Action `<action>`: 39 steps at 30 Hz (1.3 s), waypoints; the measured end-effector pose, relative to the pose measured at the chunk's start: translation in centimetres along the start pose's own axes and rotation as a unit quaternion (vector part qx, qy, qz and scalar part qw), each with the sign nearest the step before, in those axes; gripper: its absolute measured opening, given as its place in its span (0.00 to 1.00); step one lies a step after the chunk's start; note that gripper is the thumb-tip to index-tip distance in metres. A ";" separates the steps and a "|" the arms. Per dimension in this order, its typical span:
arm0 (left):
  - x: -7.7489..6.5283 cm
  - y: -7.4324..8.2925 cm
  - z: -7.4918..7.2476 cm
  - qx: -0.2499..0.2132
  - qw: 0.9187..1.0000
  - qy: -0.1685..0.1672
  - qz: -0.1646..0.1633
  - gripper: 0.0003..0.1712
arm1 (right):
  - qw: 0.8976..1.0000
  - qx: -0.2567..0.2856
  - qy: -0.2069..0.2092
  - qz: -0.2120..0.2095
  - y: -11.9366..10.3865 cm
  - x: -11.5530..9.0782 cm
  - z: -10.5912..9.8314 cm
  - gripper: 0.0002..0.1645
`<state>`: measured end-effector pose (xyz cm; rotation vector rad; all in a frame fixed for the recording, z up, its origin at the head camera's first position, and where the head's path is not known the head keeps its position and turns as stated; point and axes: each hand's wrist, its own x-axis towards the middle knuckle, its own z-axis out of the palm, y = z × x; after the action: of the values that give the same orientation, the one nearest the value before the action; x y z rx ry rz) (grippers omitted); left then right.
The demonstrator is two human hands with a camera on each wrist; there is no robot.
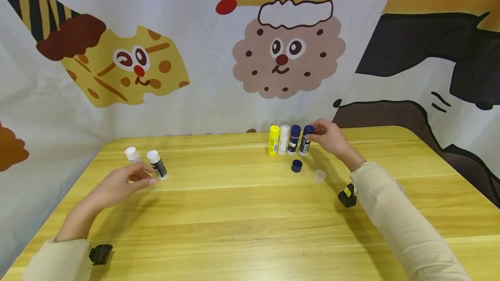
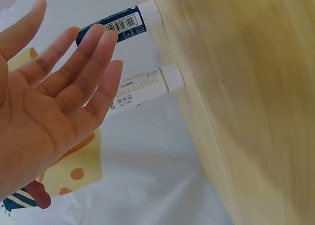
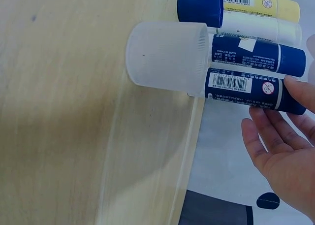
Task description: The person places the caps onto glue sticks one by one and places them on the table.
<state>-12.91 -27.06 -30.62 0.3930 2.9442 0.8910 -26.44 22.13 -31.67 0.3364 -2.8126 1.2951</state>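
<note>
At the back right, four glue sticks stand upright side by side: a yellow one (image 1: 274, 140), a white one (image 1: 283, 140), a navy one (image 1: 294, 140) and another navy one (image 1: 304, 145) at the right end. My right hand (image 1: 333, 139) pinches that end stick at its cap between thumb and fingers. On the left, a white glue stick (image 2: 140, 89) and a dark-labelled glue stick with a white cap (image 1: 157, 166) stand upright. Beside them is my left hand (image 1: 119, 184), fingers loosely extended, nothing held; in the head view it partly hides both sticks.
A loose navy cap (image 1: 296, 166) and a translucent cap (image 1: 319, 176) sit on the wooden table (image 1: 234, 211) in front of the row. A white curtain (image 1: 207, 112) with cartoon prints hangs behind the table's back edge.
</note>
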 end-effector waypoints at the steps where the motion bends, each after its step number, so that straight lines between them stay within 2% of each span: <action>1: 0.0 0.0 0.0 0.003 1.000 0.002 -0.002 0.20 | 1.000 0.001 0.000 0.002 0.0 0.0 0.0 0.17; 12: 0.0 -0.7 0.1 0.004 0.999 0.023 -0.022 0.21 | 1.000 -0.004 -0.010 0.012 -0.1 -0.6 -0.3 0.23; 29: 0.2 -0.9 0.0 -0.004 0.998 0.017 -0.063 0.29 | 1.000 0.002 -0.018 0.000 -0.5 -2.0 -1.8 0.26; 39: 0.7 -1.4 0.2 -0.014 0.998 0.014 -0.058 0.29 | 1.000 -0.018 -0.017 -0.007 -0.3 -2.7 -2.3 0.24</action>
<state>-13.85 -27.92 -31.59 0.2080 2.9406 0.9307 -23.87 24.13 -30.28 0.3792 -2.8534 1.2451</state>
